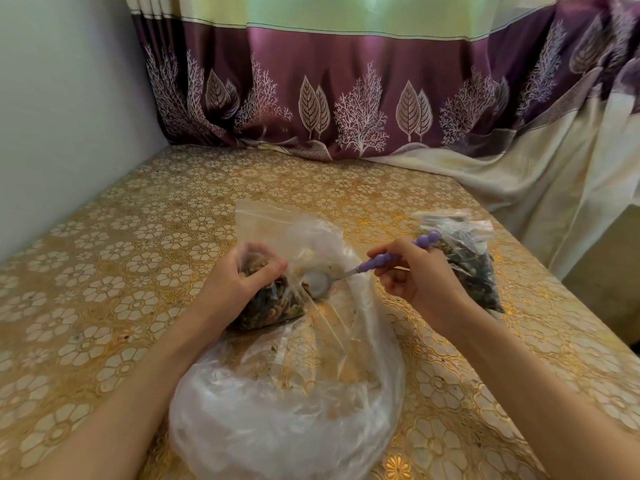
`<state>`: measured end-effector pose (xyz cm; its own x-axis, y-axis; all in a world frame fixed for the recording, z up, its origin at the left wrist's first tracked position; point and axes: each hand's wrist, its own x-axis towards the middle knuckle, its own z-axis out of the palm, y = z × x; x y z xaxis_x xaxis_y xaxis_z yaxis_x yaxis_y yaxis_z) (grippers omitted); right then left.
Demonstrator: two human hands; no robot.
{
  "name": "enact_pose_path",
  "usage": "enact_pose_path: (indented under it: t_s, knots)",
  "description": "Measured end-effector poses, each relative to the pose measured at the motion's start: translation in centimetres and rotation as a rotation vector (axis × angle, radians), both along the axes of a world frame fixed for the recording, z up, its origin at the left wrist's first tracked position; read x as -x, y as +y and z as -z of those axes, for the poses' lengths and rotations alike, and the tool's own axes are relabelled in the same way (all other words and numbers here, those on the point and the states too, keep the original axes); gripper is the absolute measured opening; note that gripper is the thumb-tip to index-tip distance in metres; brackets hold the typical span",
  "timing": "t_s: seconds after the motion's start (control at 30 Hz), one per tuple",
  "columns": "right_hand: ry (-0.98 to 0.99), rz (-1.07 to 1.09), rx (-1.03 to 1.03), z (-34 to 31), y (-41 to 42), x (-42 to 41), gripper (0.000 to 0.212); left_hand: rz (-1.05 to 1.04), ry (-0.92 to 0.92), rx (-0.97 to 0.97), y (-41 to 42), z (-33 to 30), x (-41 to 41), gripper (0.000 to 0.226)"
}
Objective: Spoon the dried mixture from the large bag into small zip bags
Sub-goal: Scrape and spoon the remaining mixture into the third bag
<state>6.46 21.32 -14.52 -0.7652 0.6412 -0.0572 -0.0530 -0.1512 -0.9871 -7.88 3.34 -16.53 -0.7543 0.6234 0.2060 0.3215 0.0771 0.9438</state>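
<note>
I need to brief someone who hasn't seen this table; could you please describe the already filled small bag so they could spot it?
On the gold floral tablecloth, look right of the large bag, beyond the right hand. The filled small bag lies there unheld, unlike the held small bag.

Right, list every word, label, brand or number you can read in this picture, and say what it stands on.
None: no readable text shows anywhere.
The small zip bag, the large bag and the filled bag are clear plastic with no print visible.
The purple spoon handle bears no marking that can be made out.
The tablecloth and the curtain carry only flower, leaf and tree patterns.
</note>
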Motion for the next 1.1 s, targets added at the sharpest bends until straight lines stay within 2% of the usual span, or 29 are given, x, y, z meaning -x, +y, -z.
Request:
enact_pose_path:
  t_s: [0.17, 0.27, 0.6, 0.73, 0.87, 1.1]
  knots:
    - [0.000, -0.029, 0.197, 1.0, -0.4, 0.2, 0.018, 0.009, -0.006, -0.009, 0.0, -0.1, -0.1, 0.038]
    - [0.008, 0.015, 0.233, 0.9, 0.1, -0.1, 0.019, 0.019, -0.011, -0.011, 0.0, -0.1, -0.1, 0.034]
    - [0.175, 0.103, 0.073, -3.5, 1.3, -0.3, 0.022, 0.024, -0.047, 0.014, -0.2, -0.2, -0.2, 0.044]
    - [0.135, 0.115, -0.013, -4.9, 1.1, 0.0, 0.022, 0.045, -0.061, 0.027, -0.2, -0.3, -0.1, 0.048]
    - [0.085, 0.124, 0.049, -4.3, 1.2, -0.8, 0.022, 0.070, -0.089, 0.023, -0.3, -0.2, 0.0, 0.048]
    - [0.197, 0.145, 0.106, -5.0, 1.7, -1.5, 0.022, 0.094, -0.083, 0.039, -0.3, 0.0, 0.2, 0.049]
